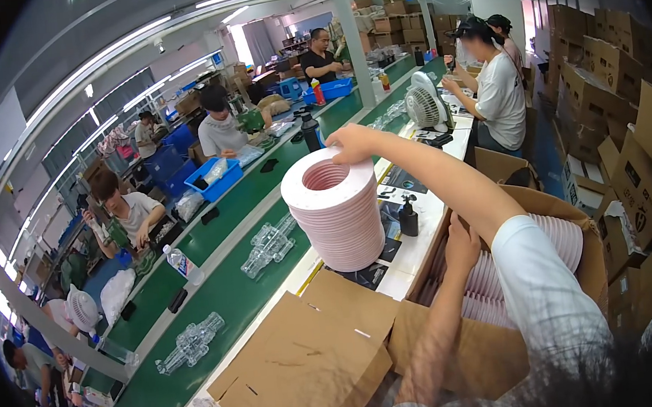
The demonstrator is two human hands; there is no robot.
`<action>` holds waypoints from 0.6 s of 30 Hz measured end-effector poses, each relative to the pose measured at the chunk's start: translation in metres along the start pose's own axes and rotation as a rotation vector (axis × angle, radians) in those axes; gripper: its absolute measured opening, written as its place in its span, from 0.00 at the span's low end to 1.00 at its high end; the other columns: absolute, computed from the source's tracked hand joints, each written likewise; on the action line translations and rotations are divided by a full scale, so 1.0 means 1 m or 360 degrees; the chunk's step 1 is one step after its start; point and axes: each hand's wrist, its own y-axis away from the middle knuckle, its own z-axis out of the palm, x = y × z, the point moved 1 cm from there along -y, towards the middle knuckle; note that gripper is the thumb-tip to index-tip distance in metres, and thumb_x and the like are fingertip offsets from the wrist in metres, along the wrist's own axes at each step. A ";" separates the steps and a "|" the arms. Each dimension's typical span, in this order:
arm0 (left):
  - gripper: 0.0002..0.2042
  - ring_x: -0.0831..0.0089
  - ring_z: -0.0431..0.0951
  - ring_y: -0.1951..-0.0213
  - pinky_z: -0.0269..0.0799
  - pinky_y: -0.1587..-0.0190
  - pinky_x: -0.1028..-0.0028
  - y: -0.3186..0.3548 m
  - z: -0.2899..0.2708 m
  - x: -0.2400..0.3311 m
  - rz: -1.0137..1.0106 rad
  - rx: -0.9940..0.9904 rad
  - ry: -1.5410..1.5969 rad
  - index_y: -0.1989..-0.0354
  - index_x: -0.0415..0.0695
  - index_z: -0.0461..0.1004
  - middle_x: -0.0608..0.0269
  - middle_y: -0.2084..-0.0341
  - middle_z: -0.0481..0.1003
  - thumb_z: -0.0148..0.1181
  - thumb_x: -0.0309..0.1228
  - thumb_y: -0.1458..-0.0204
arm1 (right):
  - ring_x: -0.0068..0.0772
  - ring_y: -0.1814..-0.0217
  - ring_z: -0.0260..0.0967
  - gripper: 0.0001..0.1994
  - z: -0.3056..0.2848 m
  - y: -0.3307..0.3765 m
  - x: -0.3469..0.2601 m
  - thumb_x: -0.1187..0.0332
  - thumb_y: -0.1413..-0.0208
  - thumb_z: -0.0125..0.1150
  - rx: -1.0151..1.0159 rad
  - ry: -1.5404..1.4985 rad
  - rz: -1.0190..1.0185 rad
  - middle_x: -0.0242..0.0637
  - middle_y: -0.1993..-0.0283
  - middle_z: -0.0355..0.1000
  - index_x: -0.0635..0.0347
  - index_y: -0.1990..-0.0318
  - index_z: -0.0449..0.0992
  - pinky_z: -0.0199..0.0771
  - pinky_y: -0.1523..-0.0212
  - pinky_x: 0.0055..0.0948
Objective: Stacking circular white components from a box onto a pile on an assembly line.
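A tall stack of pale pink-white flat rings [334,222] stands upright on the white bench beside the green conveyor. My right hand [353,143] is closed on the top rim of this stack, its fingers by the centre hole. More such rings [556,240] lie on edge in rows in an open cardboard box [587,268] at the right. My left hand [462,247] is at that box's left side, near the rings; its fingers are mostly turned away. A brown cardboard flap [308,339] lies flat in front of the stack.
A black pump bottle [408,217] stands right of the stack, a fan [428,103] farther back. Clear plastic parts [269,246] lie along the green conveyor [227,280]. Co-workers sit across it; another person [500,92] stands at the far right. Cartons [645,173] are piled at the right.
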 end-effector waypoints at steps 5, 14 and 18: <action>0.33 0.39 0.67 0.44 0.67 0.45 0.55 0.001 0.004 0.001 -0.0138 -0.0102 -0.0054 0.38 0.38 0.58 0.34 0.43 0.63 0.55 0.47 0.47 | 0.48 0.46 0.73 0.29 0.003 0.002 0.004 0.54 0.54 0.62 -0.0038 0.0016 -0.0012 0.48 0.50 0.75 0.53 0.43 0.73 0.71 0.44 0.38; 0.23 0.39 0.70 0.49 0.70 0.50 0.52 0.004 0.003 -0.003 0.0156 -0.0214 -0.0275 0.44 0.34 0.65 0.34 0.49 0.68 0.52 0.36 0.45 | 0.49 0.43 0.71 0.29 0.014 -0.007 0.020 0.51 0.55 0.60 -0.0083 0.0055 -0.0106 0.48 0.45 0.73 0.54 0.45 0.75 0.69 0.41 0.40; 0.22 0.38 0.70 0.49 0.69 0.50 0.51 0.004 0.006 -0.003 0.0273 -0.0205 -0.0086 0.45 0.38 0.68 0.36 0.50 0.70 0.52 0.39 0.44 | 0.51 0.38 0.66 0.37 0.003 0.007 0.013 0.45 0.53 0.61 -0.0064 -0.0006 0.0029 0.49 0.39 0.68 0.54 0.37 0.66 0.65 0.37 0.39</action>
